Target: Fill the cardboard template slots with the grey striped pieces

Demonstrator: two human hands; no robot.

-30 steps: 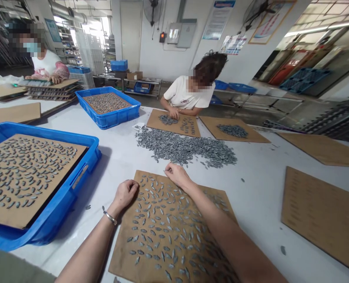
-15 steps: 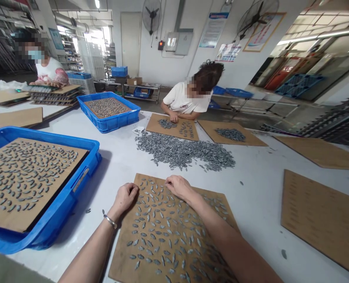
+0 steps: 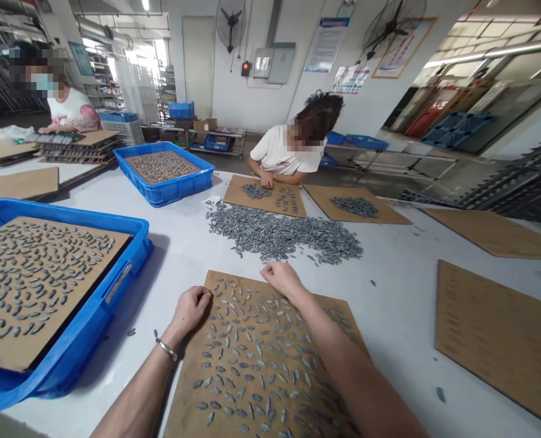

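A brown board point(image 3: 192, 365) lies before me on the white table, with many small grey leaf-shaped pieces point(image 3: 234, 368) spread over it in loose rows. My left hand point(image 3: 190, 309) rests at the board's upper left edge, fingers curled and thumb pressed against them; what they hold, if anything, is hidden. At the far edge of the board is my right hand point(image 3: 283, 280), its fingertips pinched together and pointing left. I cannot make out anything between them. Just beyond my right hand lies a big heap of the same grey pieces point(image 3: 279, 234).
On the left stands a blue tray point(image 3: 128, 228) holding a board of pieces; another blue tray point(image 3: 174, 191) is farther back. Across the table a co-worker point(image 3: 293, 146) handles pieces on a board point(image 3: 233, 191). More boards point(image 3: 493, 328) lie right. Another person point(image 3: 72, 106) works far left.
My right hand has moved from over the board's upper part to its far edge, slightly up and right. My left hand stays at the left edge. The whole view has shifted slightly.
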